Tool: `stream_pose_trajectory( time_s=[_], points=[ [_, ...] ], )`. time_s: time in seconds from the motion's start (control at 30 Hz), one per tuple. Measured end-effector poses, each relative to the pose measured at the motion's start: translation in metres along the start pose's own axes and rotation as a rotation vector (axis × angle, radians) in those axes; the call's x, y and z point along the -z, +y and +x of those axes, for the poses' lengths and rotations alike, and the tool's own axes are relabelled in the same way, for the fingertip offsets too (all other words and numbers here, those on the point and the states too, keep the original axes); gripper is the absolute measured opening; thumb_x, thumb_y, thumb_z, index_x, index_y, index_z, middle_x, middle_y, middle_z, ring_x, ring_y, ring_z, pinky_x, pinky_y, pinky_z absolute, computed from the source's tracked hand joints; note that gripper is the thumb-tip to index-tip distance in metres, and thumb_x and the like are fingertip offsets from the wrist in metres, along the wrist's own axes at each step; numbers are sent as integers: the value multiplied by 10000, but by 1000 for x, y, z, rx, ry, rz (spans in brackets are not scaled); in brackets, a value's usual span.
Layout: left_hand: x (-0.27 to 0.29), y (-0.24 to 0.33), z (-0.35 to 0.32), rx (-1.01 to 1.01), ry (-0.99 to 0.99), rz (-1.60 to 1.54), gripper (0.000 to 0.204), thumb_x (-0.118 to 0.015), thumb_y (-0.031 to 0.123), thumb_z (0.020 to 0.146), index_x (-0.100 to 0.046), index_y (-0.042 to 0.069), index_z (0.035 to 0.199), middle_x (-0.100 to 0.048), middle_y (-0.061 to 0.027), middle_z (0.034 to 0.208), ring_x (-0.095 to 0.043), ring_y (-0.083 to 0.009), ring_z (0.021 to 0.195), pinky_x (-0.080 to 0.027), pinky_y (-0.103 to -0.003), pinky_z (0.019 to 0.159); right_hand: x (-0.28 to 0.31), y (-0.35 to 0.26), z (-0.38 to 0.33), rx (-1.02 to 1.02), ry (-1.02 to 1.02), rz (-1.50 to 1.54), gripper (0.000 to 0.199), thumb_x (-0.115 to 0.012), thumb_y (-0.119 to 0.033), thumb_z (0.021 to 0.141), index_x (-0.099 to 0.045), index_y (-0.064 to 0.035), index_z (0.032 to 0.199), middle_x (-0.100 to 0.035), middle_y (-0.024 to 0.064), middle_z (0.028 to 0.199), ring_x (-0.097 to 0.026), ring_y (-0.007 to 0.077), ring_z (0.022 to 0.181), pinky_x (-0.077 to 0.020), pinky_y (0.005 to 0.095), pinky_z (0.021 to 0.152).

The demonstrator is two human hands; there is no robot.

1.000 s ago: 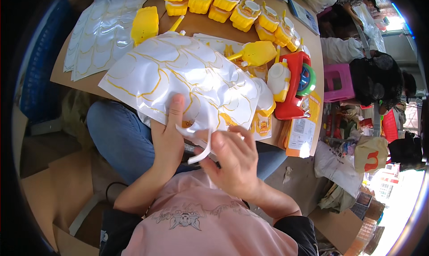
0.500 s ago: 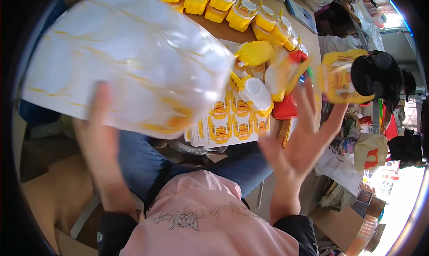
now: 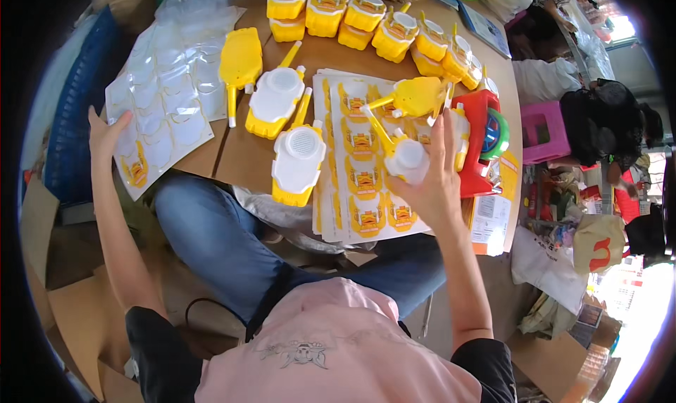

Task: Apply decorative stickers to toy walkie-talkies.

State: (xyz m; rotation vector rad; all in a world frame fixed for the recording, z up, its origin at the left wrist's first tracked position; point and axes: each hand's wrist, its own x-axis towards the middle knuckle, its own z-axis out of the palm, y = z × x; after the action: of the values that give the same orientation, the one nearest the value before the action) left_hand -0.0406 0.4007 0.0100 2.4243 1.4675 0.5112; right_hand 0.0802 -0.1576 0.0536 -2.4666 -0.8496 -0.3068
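My left hand [image 3: 107, 134] is at the left edge of a large white sticker sheet [image 3: 165, 97], its thumb on the sheet and a finger stretched apart. Most of that sheet's printed shapes look blank, with one yellow figure near its lower corner. Spread over a white-and-yellow toy walkie-talkie [image 3: 408, 156], my right hand [image 3: 440, 188] has its thumb near the toy's lower end and its fingers extended; whether they touch it cannot be made out. Under this toy and a yellow one [image 3: 417, 97] lies a stack of printed yellow sticker sheets [image 3: 365, 144].
Three more walkie-talkies [image 3: 277, 100] lie between the sheets. Several yellow toys [image 3: 327, 10] line the table's far side. A red toy with a green-rimmed wheel [image 3: 482, 142] stands right. Beyond are a pink stool [image 3: 544, 130] and a person in black [image 3: 602, 121]. Cardboard [image 3: 84, 311] is lower left.
The raised sheet has come down to the table's left side, uncovering three walkie-talkies. My right hand has moved left over a toy; the yellow printed piece near its fingers no longer shows there.
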Motion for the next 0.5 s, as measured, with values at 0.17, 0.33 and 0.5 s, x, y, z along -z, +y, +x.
stream_pose_trajectory(
  time_s=[0.17,0.33,0.5],
  points=[
    [23,104,-124,-445,185,-627,427,-676,281,888,-599,56,1242,-628,-103,1182,-580,-214,1073,-426,-338,941,-22,-41,-8,-71,97,-105,1216,-875,-214,571,-120,-78,1514,-152,222,1562,-573,377,1136,-574,417,752],
    [21,171,-292,-953,-169,-684,392,-770,152,756,-602,75,1101,-617,-81,1034,-545,-293,931,-394,-420,826,-16,-47,-17,-129,113,-107,1137,-889,-313,603,-224,-68,1491,-265,281,1509,-430,428,1296,-388,488,1026],
    [20,169,-328,-818,-305,-838,347,-770,114,764,-591,60,1057,-621,-63,958,-535,-255,841,-390,-374,759,28,-38,-26,-130,374,535,1148,-749,-18,789,140,-116,1508,-629,162,1105,-559,286,1135,-432,408,981]
  ],
)
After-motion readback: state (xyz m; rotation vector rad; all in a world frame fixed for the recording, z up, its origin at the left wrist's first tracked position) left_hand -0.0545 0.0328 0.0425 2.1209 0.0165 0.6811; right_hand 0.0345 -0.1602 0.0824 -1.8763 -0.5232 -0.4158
